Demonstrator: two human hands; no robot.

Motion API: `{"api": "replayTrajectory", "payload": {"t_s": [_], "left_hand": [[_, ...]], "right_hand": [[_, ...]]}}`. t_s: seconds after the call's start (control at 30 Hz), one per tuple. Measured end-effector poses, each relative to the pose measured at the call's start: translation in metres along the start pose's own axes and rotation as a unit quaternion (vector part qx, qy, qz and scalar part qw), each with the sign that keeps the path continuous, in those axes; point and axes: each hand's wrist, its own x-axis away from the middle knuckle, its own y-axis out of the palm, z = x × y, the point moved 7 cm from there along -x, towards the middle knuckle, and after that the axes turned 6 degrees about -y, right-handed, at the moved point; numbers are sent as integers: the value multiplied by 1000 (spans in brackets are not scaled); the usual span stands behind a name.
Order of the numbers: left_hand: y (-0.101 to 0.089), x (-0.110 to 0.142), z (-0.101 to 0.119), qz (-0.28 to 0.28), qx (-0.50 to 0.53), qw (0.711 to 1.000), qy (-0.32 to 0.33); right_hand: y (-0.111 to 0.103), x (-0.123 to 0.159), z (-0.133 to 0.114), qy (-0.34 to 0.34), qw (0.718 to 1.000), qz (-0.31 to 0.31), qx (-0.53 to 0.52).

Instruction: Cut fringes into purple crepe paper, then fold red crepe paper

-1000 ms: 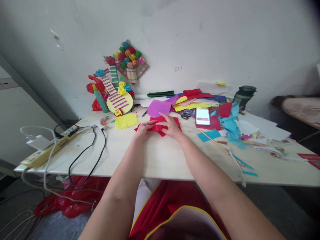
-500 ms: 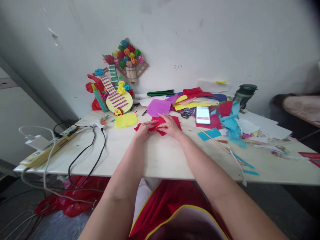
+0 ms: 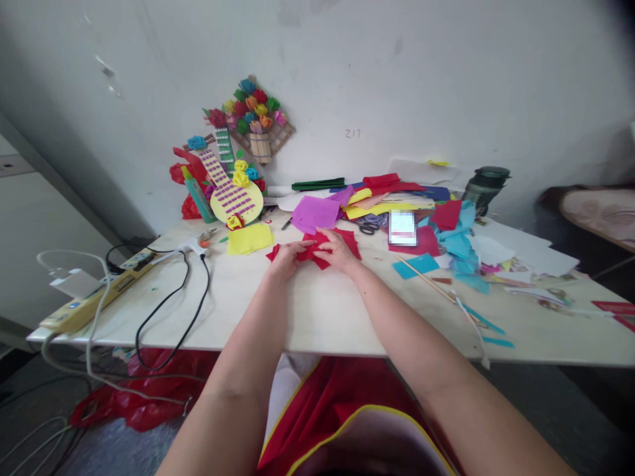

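Red crepe paper (image 3: 350, 240) lies on the table in front of me, in overlapping pieces with pointed corners. My left hand (image 3: 286, 260) is closed on its left part, thumb and fingers pinching the paper. From the other side my right hand (image 3: 339, 254) grips the middle of the same paper, its fingertips close to those of the left. The fingers hide the exact fold between them. A yellow paper piece (image 3: 251, 238) rests to the left of my hands, and purple paper (image 3: 316, 213) lies just behind them.
Scissors (image 3: 368, 228) and a phone (image 3: 402, 228) are behind and right. Blue paper scraps (image 3: 459, 244) and wooden sticks (image 3: 434, 284) lie further right. A power strip (image 3: 99, 297) with cables, a glue bottle (image 3: 199, 197) and a paper-flower guitar (image 3: 238, 201) stand left.
Both hands stay at almost the same spot on the red paper. The right hand's fingers have shifted very slightly; little else differs.
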Motion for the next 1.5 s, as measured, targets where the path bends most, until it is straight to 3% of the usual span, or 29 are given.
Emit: {"api": "replayTrajectory", "payload": {"t_s": [0.33, 0.67, 1.03, 1.13, 1.23, 1.37, 1.5], "left_hand": [[-1, -4, -1, -1, 29, 1000, 11], [3, 2, -2, -21, -15, 1000, 5], [6, 3, 0, -4, -26, 1000, 15], [6, 3, 3, 1, -16, 999, 32], [4, 2, 5, 14, -15, 999, 40], [2, 2, 7, 27, -24, 998, 47], [4, 5, 9, 21, -27, 998, 45]], "right_hand": [[-3, 0, 2, 22, 1000, 18, -7], [-4, 1, 2, 39, 998, 40, 6], [-10, 0, 0, 47, 995, 81, -25], [-21, 2, 8, 94, 983, 142, -71], [-27, 8, 25, 193, 958, 171, -128], [-26, 14, 35, 291, 928, 142, -185], [-18, 14, 23, 306, 906, 86, -280]]}}
